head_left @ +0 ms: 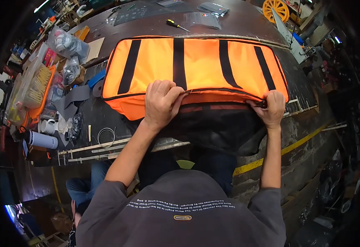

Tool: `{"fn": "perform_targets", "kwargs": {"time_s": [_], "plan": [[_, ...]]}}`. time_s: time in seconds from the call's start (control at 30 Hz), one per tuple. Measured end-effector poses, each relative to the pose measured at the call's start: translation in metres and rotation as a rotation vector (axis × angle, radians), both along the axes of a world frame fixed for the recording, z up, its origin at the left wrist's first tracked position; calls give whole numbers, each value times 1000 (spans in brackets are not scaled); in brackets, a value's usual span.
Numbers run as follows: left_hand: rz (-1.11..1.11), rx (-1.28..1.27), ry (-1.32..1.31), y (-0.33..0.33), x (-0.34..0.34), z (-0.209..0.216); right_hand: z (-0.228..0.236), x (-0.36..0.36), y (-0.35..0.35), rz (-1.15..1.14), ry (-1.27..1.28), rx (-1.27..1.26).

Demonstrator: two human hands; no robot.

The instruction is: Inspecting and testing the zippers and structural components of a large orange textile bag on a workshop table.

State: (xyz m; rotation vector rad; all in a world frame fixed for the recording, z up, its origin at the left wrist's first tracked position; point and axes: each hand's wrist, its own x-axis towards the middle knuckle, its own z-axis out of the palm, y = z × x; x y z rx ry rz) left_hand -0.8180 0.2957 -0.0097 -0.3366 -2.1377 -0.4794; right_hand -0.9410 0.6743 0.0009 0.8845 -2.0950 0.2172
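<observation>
a person's left hand (160, 103) clamps its grip on the front edge of an orange bag with black stripes (194, 70) on the dark counter (246, 24), while the right hand (271, 108) pinches the zipper pull (262, 103) at the same edge; a screwdriver (176, 25) lies beyond.

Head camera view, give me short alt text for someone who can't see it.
Seen from above, a person's left hand grips the near edge of an orange bag with black stripes on a dark workbench, while the right hand pinches its zipper end. A screwdriver lies beyond the bag.
</observation>
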Motion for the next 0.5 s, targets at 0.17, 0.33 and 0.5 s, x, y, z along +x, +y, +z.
{"fn": "perform_targets", "kwargs": {"time_s": [0.17, 0.33, 0.5], "plan": [[-63, -78, 27, -2, 3, -8, 31, 43, -33, 102, -94, -102], [-93, 5, -62, 4, -10, 10, 20, 43, -95, 293, -276, -218], [-58, -2, -78, 4, -9, 14, 16, 32, -131, 333, -255, -190]]}}
